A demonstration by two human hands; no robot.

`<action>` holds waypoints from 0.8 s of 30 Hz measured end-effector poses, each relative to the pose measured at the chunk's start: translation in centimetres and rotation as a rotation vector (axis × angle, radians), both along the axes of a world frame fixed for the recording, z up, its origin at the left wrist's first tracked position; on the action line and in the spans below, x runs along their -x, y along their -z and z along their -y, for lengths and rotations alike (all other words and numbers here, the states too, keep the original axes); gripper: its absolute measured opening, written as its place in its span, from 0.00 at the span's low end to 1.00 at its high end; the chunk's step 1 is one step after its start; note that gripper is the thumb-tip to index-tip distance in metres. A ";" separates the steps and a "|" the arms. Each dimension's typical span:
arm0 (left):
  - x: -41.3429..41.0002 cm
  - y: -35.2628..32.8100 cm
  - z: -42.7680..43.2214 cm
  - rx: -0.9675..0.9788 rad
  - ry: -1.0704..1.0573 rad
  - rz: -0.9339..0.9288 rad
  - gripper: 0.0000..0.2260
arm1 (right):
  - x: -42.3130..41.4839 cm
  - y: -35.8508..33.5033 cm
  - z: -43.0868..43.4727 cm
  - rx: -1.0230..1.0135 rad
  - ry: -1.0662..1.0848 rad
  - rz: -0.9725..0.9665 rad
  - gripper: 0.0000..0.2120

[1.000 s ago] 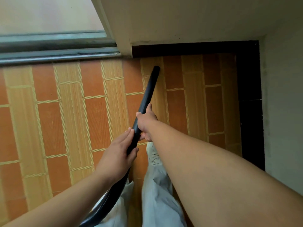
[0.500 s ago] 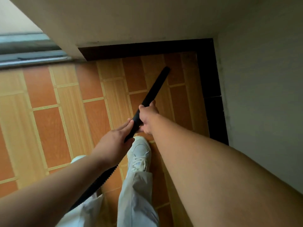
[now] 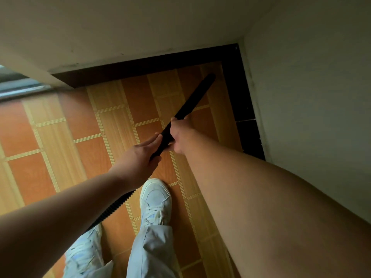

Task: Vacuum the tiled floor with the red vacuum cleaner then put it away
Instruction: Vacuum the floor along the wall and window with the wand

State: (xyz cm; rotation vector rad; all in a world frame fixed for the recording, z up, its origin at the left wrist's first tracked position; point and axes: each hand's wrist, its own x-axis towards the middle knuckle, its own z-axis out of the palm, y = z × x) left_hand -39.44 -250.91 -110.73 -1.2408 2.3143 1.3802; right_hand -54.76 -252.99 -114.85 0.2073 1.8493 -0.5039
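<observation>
We can read no words, numbers, brand marks or signs anywhere in this view. The black vacuum tube (image 3: 192,99) shows plain, unmarked plastic. The white shoe (image 3: 155,199) carries no lettering we can make out. The orange and tan floor tiles (image 3: 60,147) show only their striped pattern, and the pale wall (image 3: 311,97) shows only faint smudges.

I count two hands: left hand (image 3: 138,157), right hand (image 3: 180,135). One black wand (image 3: 195,98). One ribbed hose (image 3: 112,209). Two shoes: left shoe (image 3: 84,251), right shoe (image 3: 155,199).
</observation>
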 end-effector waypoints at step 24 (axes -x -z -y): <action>-1.2 -0.1 -5.2 -0.060 0.186 0.004 0.29 | -0.5 -2.7 -8.4 -0.031 0.245 0.050 0.28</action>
